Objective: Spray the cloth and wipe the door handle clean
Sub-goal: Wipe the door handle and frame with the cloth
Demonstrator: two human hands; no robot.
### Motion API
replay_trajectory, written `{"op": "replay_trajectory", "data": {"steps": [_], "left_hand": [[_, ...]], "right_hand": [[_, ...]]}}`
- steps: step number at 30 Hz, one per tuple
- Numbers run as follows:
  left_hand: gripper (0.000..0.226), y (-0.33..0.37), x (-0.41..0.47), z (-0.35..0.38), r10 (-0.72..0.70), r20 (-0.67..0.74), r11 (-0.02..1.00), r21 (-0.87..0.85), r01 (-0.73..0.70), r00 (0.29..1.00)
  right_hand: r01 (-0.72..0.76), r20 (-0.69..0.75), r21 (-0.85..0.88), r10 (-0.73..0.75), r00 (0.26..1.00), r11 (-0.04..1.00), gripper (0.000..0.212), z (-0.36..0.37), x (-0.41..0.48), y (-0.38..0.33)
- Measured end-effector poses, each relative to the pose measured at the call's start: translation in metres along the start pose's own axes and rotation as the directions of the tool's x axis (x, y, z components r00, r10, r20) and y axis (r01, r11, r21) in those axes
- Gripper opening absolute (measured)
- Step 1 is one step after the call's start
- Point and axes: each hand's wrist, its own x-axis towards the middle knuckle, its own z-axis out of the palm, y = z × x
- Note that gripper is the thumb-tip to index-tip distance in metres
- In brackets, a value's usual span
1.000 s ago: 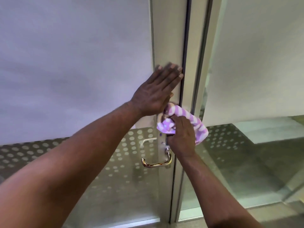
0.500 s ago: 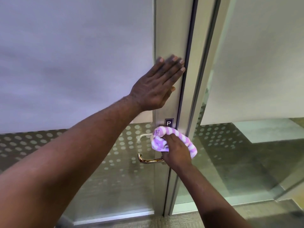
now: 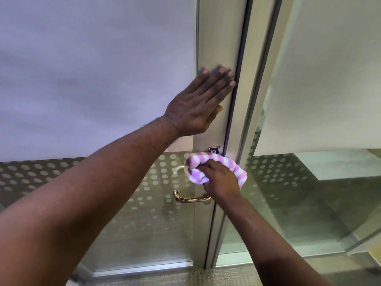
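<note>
A brass lever door handle (image 3: pixel 190 198) sticks out leftward from the metal frame of a glass door (image 3: pixel 216 48). My right hand (image 3: pixel 219 180) grips a bunched purple-and-white striped cloth (image 3: pixel 198 165) and presses it against the frame just above the handle's base, below a small dark label (image 3: pixel 213 150). The handle's mount is hidden behind this hand. My left hand (image 3: pixel 198 102) lies flat, fingers together, on the frame higher up. No spray bottle is in view.
The door has a frosted upper pane (image 3: pixel 92 69) and a dotted clear lower pane. To the right stands a fixed glass panel (image 3: pixel 329 89) with the same frosting. Carpet (image 3: pixel 185 277) shows at the bottom edge.
My right hand has carried the cloth down the door frame, from beside my left hand to just above the handle. The left hand has stayed flat on the frame.
</note>
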Motion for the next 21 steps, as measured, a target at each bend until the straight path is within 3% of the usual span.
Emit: {"op": "replay_trajectory", "data": {"steps": [2,4,6,9,12,16,18,21], "left_hand": [[0.055,0.0,0.0,-0.001,0.001,0.0,1.0,0.006,-0.001,1.0],[0.055,0.0,0.0,-0.002,0.0,0.003,1.0,0.011,0.0,1.0],[0.056,0.001,0.001,-0.002,-0.001,0.007,1.0,0.007,0.001,1.0],[0.056,0.001,0.0,-0.002,0.001,0.011,1.0,0.016,-0.002,1.0],[0.056,0.001,0.0,-0.001,-0.002,0.006,1.0,0.012,0.002,1.0],[0.056,0.0,0.0,0.001,-0.001,0.009,1.0,0.014,0.001,1.0],[0.056,0.0,0.001,0.001,-0.002,0.012,1.0,0.011,0.002,1.0],[0.056,0.001,0.001,-0.001,-0.005,0.018,1.0,0.015,0.005,1.0]], "right_hand": [[-0.069,0.126,0.009,0.067,0.99,0.998,0.05,0.0,-0.003,0.0],[-0.126,0.163,0.008,0.123,0.979,0.992,0.05,-0.003,-0.001,0.0],[-0.198,0.028,0.058,0.197,0.98,0.978,0.048,-0.011,0.006,-0.004],[-0.269,-0.258,0.186,0.311,0.915,0.945,0.039,-0.028,0.02,-0.015],[-0.224,-0.331,0.224,0.29,0.898,0.949,0.037,-0.027,0.025,-0.014],[-0.246,-0.205,0.132,0.27,0.941,0.96,0.051,-0.008,0.009,-0.002],[-0.293,-0.031,0.109,0.298,0.954,0.95,0.051,-0.001,-0.003,0.002],[-0.405,0.137,0.075,0.393,0.909,0.911,0.042,0.0,-0.011,0.003]]}}
